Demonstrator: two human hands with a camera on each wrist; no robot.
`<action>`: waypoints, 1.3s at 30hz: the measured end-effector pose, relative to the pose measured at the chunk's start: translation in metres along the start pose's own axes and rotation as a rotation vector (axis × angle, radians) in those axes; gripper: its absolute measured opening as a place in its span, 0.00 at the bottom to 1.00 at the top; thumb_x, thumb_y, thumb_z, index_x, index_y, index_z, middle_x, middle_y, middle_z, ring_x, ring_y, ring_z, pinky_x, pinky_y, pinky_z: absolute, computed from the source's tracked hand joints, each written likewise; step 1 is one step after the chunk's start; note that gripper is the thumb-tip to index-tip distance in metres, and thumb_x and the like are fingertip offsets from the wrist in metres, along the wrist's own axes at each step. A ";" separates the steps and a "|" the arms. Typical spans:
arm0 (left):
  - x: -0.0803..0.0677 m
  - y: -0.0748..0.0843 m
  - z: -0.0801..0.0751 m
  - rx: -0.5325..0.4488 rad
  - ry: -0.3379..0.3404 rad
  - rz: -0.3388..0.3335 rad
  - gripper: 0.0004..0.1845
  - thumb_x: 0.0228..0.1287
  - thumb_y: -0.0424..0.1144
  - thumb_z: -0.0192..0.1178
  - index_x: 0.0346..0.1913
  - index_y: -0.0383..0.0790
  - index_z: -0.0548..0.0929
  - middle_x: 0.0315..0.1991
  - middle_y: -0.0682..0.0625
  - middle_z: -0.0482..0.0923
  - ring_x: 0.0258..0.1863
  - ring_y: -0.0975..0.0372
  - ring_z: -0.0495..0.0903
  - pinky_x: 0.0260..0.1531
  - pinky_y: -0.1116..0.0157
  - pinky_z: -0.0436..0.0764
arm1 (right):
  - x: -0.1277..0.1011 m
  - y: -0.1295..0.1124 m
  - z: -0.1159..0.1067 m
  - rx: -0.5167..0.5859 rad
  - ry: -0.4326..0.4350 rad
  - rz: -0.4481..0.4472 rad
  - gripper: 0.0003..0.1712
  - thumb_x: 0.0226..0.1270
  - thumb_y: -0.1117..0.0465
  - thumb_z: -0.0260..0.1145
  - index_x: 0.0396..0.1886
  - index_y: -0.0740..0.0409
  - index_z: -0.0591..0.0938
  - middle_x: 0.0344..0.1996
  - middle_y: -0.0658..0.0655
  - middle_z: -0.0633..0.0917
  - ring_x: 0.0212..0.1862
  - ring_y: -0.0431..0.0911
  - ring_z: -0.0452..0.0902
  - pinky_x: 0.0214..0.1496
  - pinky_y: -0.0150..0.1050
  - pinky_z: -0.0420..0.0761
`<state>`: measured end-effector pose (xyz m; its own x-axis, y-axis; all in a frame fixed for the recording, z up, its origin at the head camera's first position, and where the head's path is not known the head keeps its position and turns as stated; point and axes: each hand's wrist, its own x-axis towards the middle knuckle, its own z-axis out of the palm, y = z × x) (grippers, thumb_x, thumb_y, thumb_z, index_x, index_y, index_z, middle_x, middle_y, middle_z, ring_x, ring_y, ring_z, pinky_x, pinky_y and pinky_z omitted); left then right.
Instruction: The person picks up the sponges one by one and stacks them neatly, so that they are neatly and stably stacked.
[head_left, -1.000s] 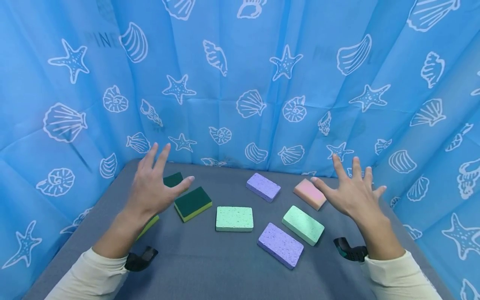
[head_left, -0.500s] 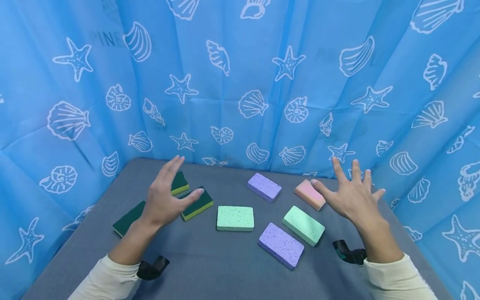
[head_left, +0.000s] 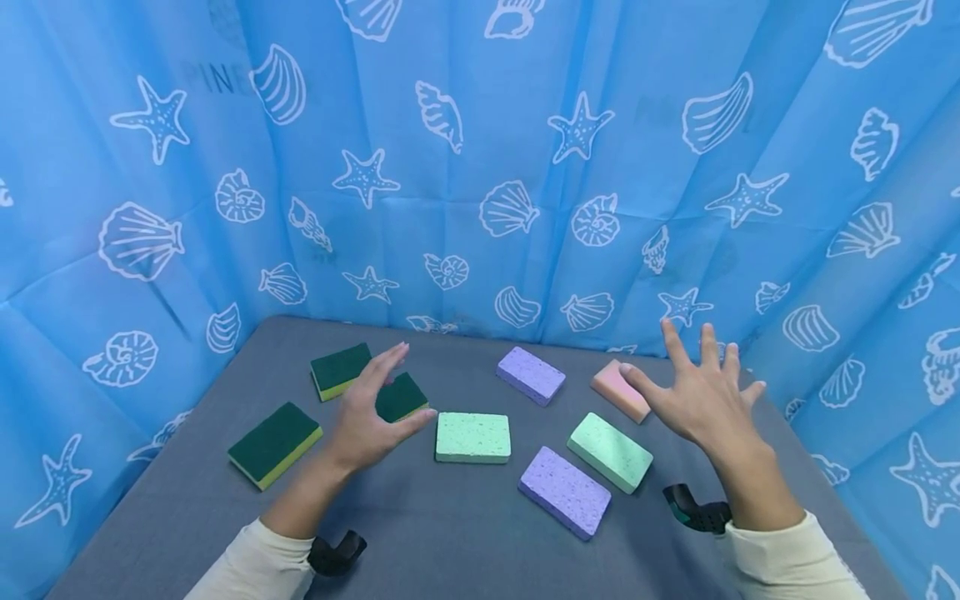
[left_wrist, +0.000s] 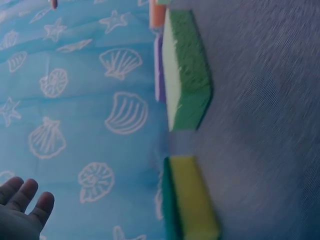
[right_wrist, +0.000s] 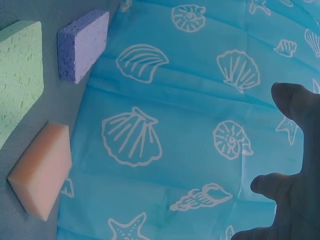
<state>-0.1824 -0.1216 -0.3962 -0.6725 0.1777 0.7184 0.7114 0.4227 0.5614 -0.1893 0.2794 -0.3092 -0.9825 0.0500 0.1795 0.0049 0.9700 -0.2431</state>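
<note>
My left hand [head_left: 367, 425] hovers over the left middle of the table, thumb apart from the extended fingers, holding nothing. It partly covers a green-and-yellow scrub sponge [head_left: 401, 398]; a mint-green sponge [head_left: 472, 437] lies just right of its thumb. Two more scrub sponges, one at the back [head_left: 340, 371] and one in front [head_left: 275, 444], lie to its left. On the right, my right hand [head_left: 708, 400] is raised with fingers spread and holds nothing. Its thumb overlaps a pink-orange sponge [head_left: 621, 390] in the head view. Nearby lies a second mint-green sponge [head_left: 610, 452].
Two purple sponges lie on the grey cloth-covered table [head_left: 420, 533]: one at the back [head_left: 530, 375], one in front [head_left: 564, 492]. A blue shell-print curtain [head_left: 480, 167] encloses the back and sides. Each wrist carries a black camera band, seen at the right wrist [head_left: 697, 508].
My left hand has moved right and toward me, from above the left scrub sponges to near the mint-green one, uncovering two scrub sponges. The right hand stays nearly still.
</note>
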 end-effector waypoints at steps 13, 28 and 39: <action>-0.022 -0.012 0.029 -0.073 -0.092 -0.227 0.43 0.52 0.44 0.74 0.72 0.46 0.65 0.65 0.44 0.67 0.58 0.45 0.70 0.48 0.42 0.74 | -0.002 -0.001 0.006 0.001 -0.009 0.000 0.57 0.61 0.23 0.48 0.78 0.51 0.43 0.70 0.79 0.39 0.66 0.80 0.26 0.47 0.83 0.31; -0.033 -0.031 0.040 -0.226 -0.221 -0.440 0.41 0.55 0.46 0.72 0.72 0.47 0.65 0.65 0.39 0.67 0.62 0.45 0.68 0.55 0.44 0.70 | -0.007 -0.001 0.012 -0.001 -0.031 -0.018 0.55 0.62 0.23 0.45 0.78 0.49 0.42 0.71 0.78 0.37 0.66 0.79 0.27 0.48 0.83 0.33; -0.037 -0.043 0.044 -0.276 -0.274 -0.461 0.42 0.55 0.45 0.72 0.71 0.42 0.65 0.65 0.37 0.67 0.64 0.48 0.66 0.57 0.47 0.69 | -0.010 -0.005 0.015 -0.018 -0.022 -0.017 0.55 0.63 0.25 0.47 0.78 0.50 0.43 0.71 0.78 0.39 0.66 0.80 0.31 0.48 0.83 0.36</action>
<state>-0.1974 -0.1075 -0.4650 -0.9262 0.2691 0.2639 0.3357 0.2707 0.9022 -0.1826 0.2705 -0.3238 -0.9864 0.0287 0.1620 -0.0083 0.9747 -0.2234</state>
